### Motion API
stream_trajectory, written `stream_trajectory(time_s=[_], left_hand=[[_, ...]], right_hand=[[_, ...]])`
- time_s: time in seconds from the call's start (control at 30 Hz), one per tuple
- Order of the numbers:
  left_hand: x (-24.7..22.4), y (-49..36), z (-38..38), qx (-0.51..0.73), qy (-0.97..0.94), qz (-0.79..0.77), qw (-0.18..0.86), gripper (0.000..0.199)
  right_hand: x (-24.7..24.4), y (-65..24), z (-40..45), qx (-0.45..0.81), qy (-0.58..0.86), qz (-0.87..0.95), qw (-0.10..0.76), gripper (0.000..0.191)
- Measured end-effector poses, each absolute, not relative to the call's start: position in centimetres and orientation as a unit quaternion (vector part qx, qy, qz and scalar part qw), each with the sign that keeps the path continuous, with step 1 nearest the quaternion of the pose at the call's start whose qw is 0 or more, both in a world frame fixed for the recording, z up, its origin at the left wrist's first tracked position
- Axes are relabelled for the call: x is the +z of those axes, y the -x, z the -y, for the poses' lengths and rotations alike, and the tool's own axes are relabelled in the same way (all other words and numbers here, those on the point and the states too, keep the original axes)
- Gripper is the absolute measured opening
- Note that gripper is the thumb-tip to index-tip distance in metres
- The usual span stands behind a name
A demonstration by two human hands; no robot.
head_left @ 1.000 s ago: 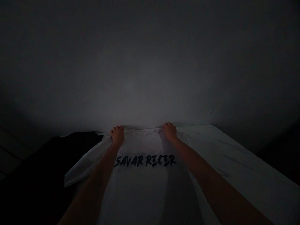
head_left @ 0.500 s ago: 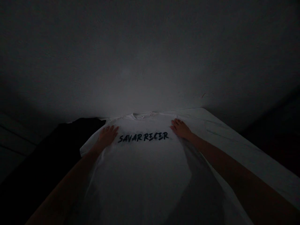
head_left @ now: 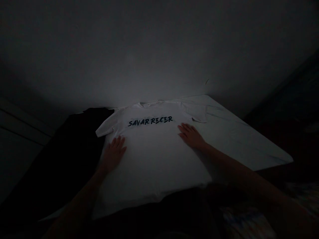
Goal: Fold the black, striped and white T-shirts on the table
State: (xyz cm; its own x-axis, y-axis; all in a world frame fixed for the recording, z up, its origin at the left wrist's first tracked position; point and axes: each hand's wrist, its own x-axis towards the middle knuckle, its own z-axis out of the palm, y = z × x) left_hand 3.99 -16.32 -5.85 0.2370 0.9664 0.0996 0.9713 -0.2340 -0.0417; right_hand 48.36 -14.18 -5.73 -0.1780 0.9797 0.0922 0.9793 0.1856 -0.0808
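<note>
A white T-shirt (head_left: 154,159) with dark brush-style lettering across its chest lies spread out, its collar toward the wall. My left hand (head_left: 114,152) rests flat on the shirt's left side, below the sleeve, with the fingers apart. On the opposite side my right hand (head_left: 191,135) lies palm down near the edge, just below the end of the lettering, its fingers stretched out. Neither hand grips the cloth. The light is very dim.
A black garment (head_left: 74,152) lies along the left of the shirt. Both are on a white table (head_left: 236,139) with faint marbled lines, pushed against a grey wall (head_left: 149,49). A colourful patterned thing (head_left: 249,222) shows at the lower right, below the table's edge.
Both hands have slid down the shirt toward me, from beside the lettering to below it. My view has shifted, so the shirt's hem and the table's front edge now show.
</note>
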Motion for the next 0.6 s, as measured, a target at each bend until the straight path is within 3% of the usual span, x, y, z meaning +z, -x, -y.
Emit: stream_trajectory(time_s=[0.1, 0.2, 0.4, 0.6], left_hand=[[-5.6, -1.3, 19.8, -0.016, 0.767, 0.638, 0.07, 0.052], [-5.6, -4.5, 22.8, -0.027, 0.742, 0.662, 0.101, 0.053], [-6.6, -14.5, 27.0, -0.108, 0.804, 0.582, 0.063, 0.055], [-7.7, -7.4, 30.7, -0.131, 0.755, 0.64, 0.057, 0.054]], right_hand=[[-5.0, -51.7, 15.9, -0.027, 0.701, 0.712, 0.028, 0.053], [-4.7, -47.5, 18.2, -0.018, 0.716, 0.698, 0.031, 0.054], [-6.0, -34.0, 25.3, 0.056, 0.539, 0.83, 0.134, 0.055], [-6.9, -42.0, 29.2, 0.012, 0.602, 0.789, 0.124, 0.056]])
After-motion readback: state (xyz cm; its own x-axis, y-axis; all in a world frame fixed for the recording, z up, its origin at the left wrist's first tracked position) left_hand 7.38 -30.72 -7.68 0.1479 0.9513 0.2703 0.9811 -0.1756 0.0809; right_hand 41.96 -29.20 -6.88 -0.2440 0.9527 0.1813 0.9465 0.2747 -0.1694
